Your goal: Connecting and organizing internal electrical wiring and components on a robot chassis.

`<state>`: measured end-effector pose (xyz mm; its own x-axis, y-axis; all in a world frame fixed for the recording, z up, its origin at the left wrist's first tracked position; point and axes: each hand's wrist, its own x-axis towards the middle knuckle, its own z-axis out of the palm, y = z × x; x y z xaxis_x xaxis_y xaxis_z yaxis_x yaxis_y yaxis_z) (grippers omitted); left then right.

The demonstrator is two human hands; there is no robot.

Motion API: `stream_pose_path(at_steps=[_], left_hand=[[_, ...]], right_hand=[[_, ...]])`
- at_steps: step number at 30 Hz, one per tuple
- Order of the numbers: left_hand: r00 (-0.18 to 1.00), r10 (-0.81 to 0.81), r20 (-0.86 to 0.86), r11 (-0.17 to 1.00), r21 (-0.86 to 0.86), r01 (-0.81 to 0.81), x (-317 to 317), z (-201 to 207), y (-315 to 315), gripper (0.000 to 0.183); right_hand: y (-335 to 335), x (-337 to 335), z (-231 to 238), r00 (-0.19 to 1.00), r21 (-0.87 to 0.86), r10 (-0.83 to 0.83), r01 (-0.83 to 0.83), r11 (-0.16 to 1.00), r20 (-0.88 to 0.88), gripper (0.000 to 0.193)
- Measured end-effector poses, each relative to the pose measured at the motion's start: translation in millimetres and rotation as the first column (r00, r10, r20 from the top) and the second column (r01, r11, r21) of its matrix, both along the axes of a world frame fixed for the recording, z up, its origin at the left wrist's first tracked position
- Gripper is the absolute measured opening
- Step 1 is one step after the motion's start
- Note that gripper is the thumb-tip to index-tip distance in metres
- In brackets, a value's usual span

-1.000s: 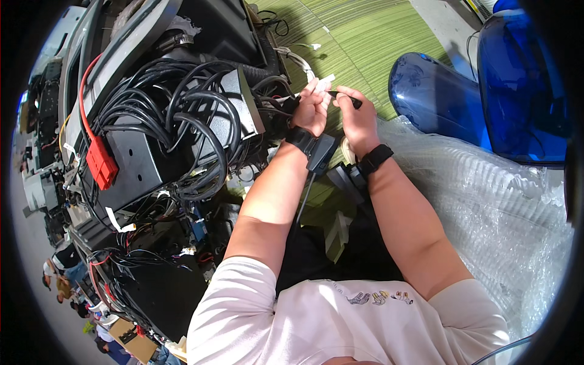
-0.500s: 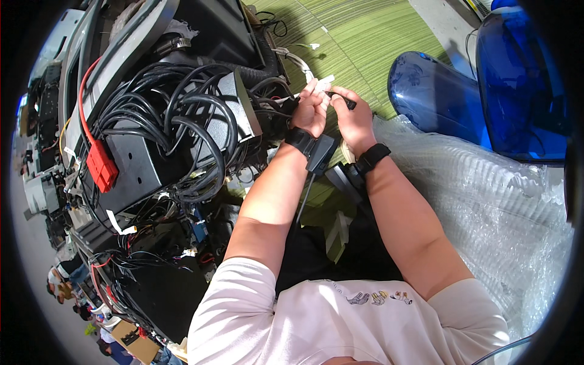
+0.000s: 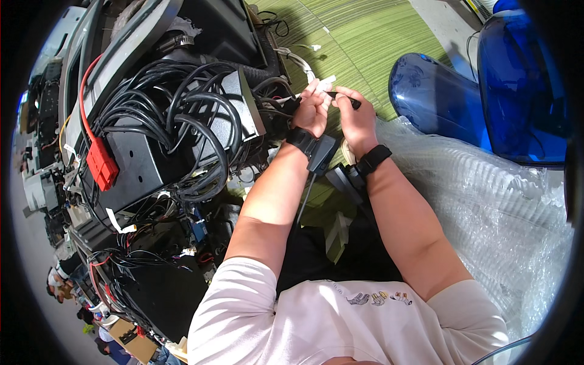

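My left hand (image 3: 311, 114) is closed, its fingertips pinching a small white piece (image 3: 329, 79) by a bundle of white cable (image 3: 298, 59). Whether that piece is a plug or a tag, I cannot make out. In my right hand (image 3: 359, 121) is a short black pen-like tool (image 3: 349, 99), gripped between thumb and fingers. Its tip points left at the white piece, almost against my left fingers; contact is too small to tell. Both wrists wear black straps with dark box-shaped devices, one of them a flat box (image 3: 322, 153) near my left wrist.
Left of my arms stands an opened machine with looped black cables (image 3: 210, 115), a grey metal bracket (image 3: 234, 109) and a red plug (image 3: 102, 164). Green carpet (image 3: 347, 36) lies ahead. Shiny blue shells (image 3: 435, 91) and clear bubble wrap (image 3: 480, 207) lie to the right.
My right hand has shifted slightly right, and the black tool in it has turned a little. My left hand stays in place on the white piece.
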<state>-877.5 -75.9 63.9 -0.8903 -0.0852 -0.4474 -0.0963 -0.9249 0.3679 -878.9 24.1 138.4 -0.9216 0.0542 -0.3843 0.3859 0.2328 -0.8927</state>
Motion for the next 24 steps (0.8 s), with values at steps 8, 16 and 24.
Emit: stream_pose_path(at_steps=[8, 16, 24], left_hand=[[0.999, -0.029, -0.042, 0.999, 0.044, 0.031, 2.4, -14.3, -3.6, 0.060], [1.000, -0.013, -0.006, 0.999, 0.047, 0.013, -0.2, -6.8, 1.7, 0.060], [0.999, -0.019, 0.040, 1.000, 0.018, 0.018, 2.0, -6.5, -0.9, 0.060]], right_hand=[[-3.1, 1.8, -6.0, 0.997, 0.060, 0.071, -0.070, 0.996, -0.021, 0.023], [-1.5, 0.5, -7.9, 0.997, 0.065, 0.068, -0.066, 0.996, -0.027, 0.023], [-5.3, 0.8, -3.9, 0.998, 0.075, 0.063, -0.061, 0.995, -0.024, 0.024]])
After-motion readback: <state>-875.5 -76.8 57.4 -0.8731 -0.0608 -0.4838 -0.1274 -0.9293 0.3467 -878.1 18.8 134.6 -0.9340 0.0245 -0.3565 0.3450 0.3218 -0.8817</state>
